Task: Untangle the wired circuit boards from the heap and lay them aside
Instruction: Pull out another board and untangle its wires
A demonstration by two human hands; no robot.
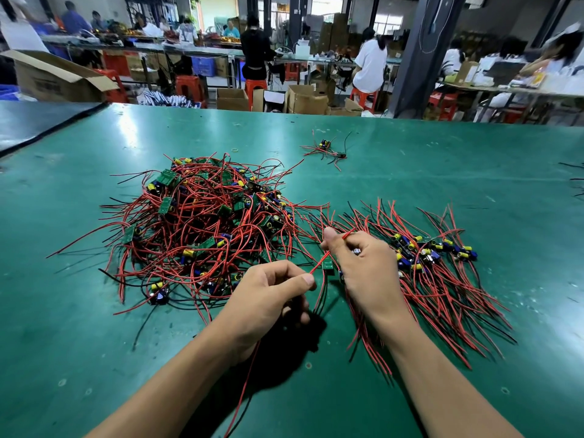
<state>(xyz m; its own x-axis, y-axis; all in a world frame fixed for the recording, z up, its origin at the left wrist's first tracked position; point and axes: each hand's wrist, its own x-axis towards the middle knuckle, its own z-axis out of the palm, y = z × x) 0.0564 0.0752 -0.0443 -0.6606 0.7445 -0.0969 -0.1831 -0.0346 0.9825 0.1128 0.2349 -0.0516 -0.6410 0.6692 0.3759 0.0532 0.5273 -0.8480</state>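
Note:
A tangled heap (202, 222) of small green circuit boards with red and black wires lies on the green table (410, 159), left of centre. A sorted row of boards (433, 251) with their wires fanned out lies to the right. Between them, my left hand (268, 298) pinches a red wire near its end, and more wires trail down under that hand. My right hand (363, 267) pinches another red wire between thumb and forefinger. A small green board (327, 264) hangs on the wires between both hands.
A few loose wired boards (327, 150) lie farther back on the table, with a rubber band (234, 150) nearby. Beyond the far table edge are cardboard boxes, red stools and people at other benches.

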